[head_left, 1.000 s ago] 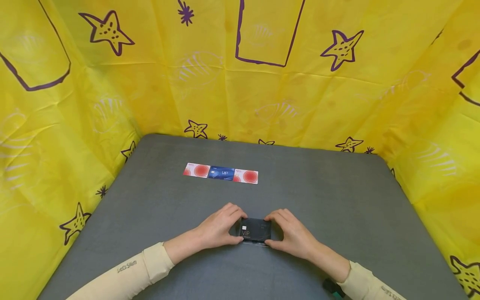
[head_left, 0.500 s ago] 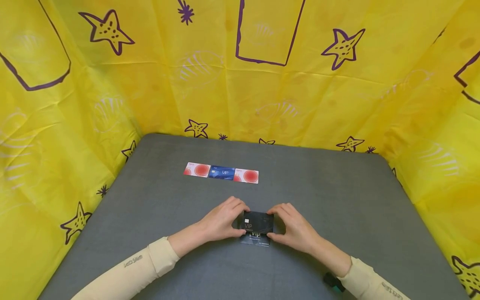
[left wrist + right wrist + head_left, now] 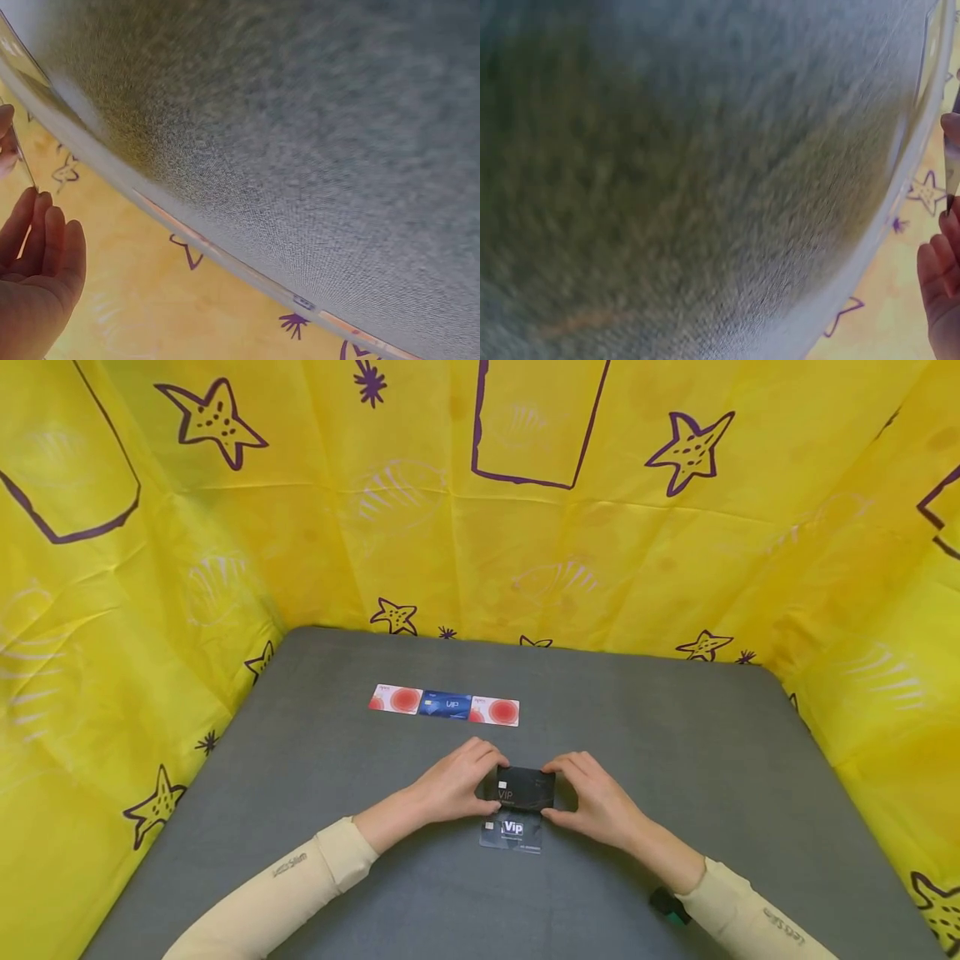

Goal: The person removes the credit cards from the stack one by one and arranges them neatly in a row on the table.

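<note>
A black VIP card [image 3: 527,788] is held between both hands in the head view. My left hand [image 3: 467,779] pinches its left edge between thumb and fingers, and my right hand [image 3: 592,797] pinches the right edge. Just nearer to me, a see-through dark card [image 3: 511,832] marked "Vip" lies flat on the grey table. In the left wrist view, fingertips of the left hand [image 3: 43,270] meet a thin card edge [image 3: 24,157]. The right wrist view has the right hand [image 3: 943,277] at its far right, touching the card's lower end.
Farther back lie three cards in a row: a red-and-white card [image 3: 396,699], a blue VIP card [image 3: 446,704] and another red-and-white card [image 3: 495,711]. A small black-and-green object [image 3: 669,906] sits beside the right sleeve. Yellow patterned cloth [image 3: 480,543] encloses the grey table [image 3: 637,718].
Both hands have moved the black card away from me and slightly right. The see-through card, mostly covered before, now shows below it. The row of cards has stayed in place.
</note>
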Action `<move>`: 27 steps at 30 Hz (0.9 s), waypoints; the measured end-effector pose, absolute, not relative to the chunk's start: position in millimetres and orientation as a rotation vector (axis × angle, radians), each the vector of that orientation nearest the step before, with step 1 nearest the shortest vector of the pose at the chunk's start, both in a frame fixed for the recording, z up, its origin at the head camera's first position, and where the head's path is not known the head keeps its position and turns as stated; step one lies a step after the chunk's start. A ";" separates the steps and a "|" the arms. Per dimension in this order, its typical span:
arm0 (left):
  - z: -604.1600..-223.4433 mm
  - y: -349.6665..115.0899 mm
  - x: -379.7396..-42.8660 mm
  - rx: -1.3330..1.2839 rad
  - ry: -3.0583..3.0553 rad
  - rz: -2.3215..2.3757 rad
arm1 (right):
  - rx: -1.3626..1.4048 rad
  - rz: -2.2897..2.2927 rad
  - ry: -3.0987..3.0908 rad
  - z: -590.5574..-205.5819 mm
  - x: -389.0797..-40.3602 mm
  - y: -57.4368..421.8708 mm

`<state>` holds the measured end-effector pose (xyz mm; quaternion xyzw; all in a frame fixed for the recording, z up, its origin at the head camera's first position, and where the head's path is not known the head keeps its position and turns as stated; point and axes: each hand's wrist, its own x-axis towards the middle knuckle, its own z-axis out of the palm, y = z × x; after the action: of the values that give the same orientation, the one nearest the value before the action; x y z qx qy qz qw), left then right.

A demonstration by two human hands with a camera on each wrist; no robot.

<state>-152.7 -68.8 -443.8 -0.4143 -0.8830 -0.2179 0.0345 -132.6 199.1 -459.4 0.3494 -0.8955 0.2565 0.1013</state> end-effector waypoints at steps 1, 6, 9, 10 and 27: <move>-443.7 -67.6 -154.5 -1.273 -2.715 -0.668 | 1.030 0.757 -2.646 -459.1 -133.9 200.0; -443.9 -62.9 -162.4 -1.264 -2.724 -0.660 | 1.017 0.738 -2.671 -458.9 -140.5 203.0; -444.6 -60.9 -166.7 -1.254 -2.736 -0.655 | 1.004 0.723 -2.695 -459.5 -144.7 204.7; -444.7 -60.3 -168.2 -1.251 -2.739 -0.658 | 1.001 0.721 -2.699 -459.7 -146.1 205.4; -449.7 -51.4 -193.8 -1.251 -2.751 -0.660 | 1.014 0.688 -2.667 -464.5 -170.6 213.6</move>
<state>-193.8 -51.4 -449.7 -0.4044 -0.8890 -0.2134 0.0243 -170.6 213.6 -464.5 0.3436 -0.9039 0.2331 0.1031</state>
